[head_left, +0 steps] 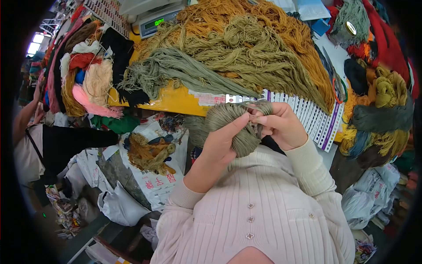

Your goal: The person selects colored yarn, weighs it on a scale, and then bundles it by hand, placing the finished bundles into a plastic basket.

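Hidden in part by the left hand (218, 145) and the right hand (281, 127): the olive yarn skein (239, 121), its middle covered by fingers. Buried under heaped yarn: most of the yellow desk (176, 100). Too small to read: the green digits on the scale (154, 22). Cut off at the left edge, face out of view: another person (30, 145). Darkened all round by the lens rim.
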`<state>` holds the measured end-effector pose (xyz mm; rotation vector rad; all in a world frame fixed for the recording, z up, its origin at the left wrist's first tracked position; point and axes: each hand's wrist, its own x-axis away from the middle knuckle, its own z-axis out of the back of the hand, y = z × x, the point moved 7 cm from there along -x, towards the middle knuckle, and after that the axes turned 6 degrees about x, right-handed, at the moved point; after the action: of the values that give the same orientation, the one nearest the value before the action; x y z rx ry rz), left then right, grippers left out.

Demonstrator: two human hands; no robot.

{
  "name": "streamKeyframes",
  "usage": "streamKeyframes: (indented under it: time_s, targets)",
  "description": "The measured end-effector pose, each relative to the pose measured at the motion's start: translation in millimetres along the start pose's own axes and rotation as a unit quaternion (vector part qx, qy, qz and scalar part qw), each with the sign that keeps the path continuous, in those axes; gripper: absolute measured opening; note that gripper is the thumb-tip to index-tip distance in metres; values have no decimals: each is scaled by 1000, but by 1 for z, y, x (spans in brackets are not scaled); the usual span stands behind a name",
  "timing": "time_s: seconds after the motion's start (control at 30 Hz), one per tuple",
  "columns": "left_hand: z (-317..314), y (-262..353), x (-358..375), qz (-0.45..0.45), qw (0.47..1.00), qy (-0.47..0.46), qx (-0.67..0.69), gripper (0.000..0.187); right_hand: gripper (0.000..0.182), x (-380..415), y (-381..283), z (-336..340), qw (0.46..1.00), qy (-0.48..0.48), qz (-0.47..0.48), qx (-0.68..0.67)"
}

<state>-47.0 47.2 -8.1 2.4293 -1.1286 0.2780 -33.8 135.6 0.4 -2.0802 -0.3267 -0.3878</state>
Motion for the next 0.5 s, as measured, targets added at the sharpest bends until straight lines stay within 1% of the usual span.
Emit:
streamKeyframes:
  time_s: [0.07,0.1,0.13,0.2,0.23,0.27,0.3,0.37,0.4,0.43,0.47,0.5]
  targets:
    - [0,6,1,7,999,-47,-17,18,8,-2,2,-11,992,-74,-68,-73]
    - [-2,10,4,3,996,-84,21,19,9,-1,2,-16,982,-111,-104,-108]
    - [-3,15,8,-1,991,-122,60,20,8,2,-3,-21,973,-159,-114,-123]
    - [-5,34,18,-9,969,-197,146,23,7,0,-7,-21,973,-169,-138,-76]
    - [-10,36,18,11,986,-168,19,21,7,-1,-7,-22,972,-174,-151,-52]
    - [-19,43,19,29,985,-132,-107,20,6,-1,-8,-27,966,-160,-202,-29]
    - [-18,48,19,45,968,-91,-230,19,6,1,-14,-35,961,-170,-215,48]
    - [-7,57,16,60,953,-123,-271,22,7,0,-25,-50,930,-193,-235,207]
    - [-1,64,14,64,944,-139,-294,23,7,-8,-40,-50,897,-199,-118,376]
    - [3,70,16,71,933,-154,-317,25,7,-10,-51,-57,857,-209,-56,468]
    - [-1,81,22,55,947,-186,-258,25,6,-10,-63,-67,806,-215,8,551]
    - [5,99,28,-34,941,-153,-300,24,6,-10,-75,-78,745,-218,73,627]
